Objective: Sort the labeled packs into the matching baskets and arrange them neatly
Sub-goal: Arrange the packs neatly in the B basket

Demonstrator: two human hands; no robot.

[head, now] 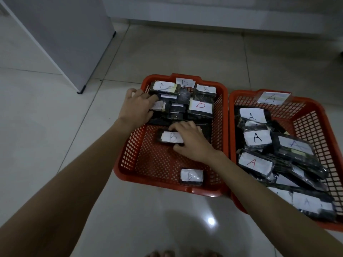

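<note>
Pale glossy floor tiles run back to a grey cabinet at ten o'clock; on them sit two red baskets side by side, the B basket at centre and the A basket at three o'clock, each with dark packs inside; the B pack in play lies flat mid-basket, long axis running nine to three, label up; the right hand covers its three o'clock end, fingers curled over the far edge and thumb at the near one, grasping it; the stacked B packs lie straight ahead at twelve, so I judge the move is a short push forward; the left hand presses that stack's nine o'clock side, fingers bent against it, steadying rather than lifting; a lone B pack waits at six o'clock by the near wall.
</note>
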